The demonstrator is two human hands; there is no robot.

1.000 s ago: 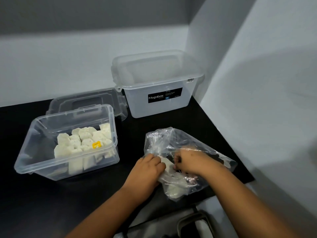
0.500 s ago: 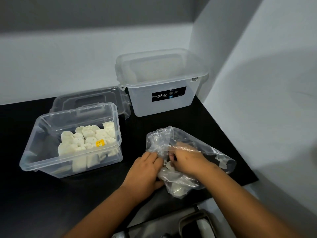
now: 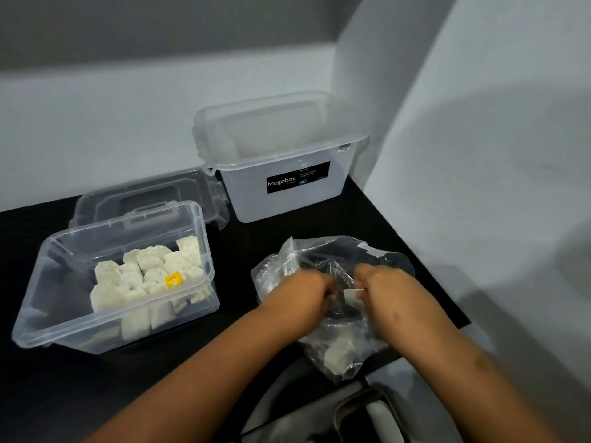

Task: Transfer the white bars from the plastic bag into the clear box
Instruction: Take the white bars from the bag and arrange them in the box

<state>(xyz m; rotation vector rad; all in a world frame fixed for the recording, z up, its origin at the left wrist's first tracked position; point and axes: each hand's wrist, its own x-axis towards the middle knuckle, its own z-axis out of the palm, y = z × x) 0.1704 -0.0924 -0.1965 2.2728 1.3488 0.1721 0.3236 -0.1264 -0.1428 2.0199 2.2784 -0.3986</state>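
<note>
Both hands are at the crumpled plastic bag on the black table, front right. The left hand has its fingers curled into the bag film, gripping it. The right hand pinches the film opposite, and the two hands are close together with a small gap between them. In that gap one white bar shows; cannot tell which hand, if either, actually touches it through the plastic. More white bars sit in the bag's near end, below the hands, seen through the film. On the left is the clear box, open, slightly tilted in view, holding a packed cluster of white bars standing on end, bunched toward its right half, while its left half shows only bare floor. One bar there carries a small yellow sticker. A clear lid lies flat just behind the clear box, touching or nearly so. Further back is a larger frosted Megabox tub with its lid on and a black label on the front; contents not visible. At the bottom edge is a dark bag or chair part, unclear.
</note>
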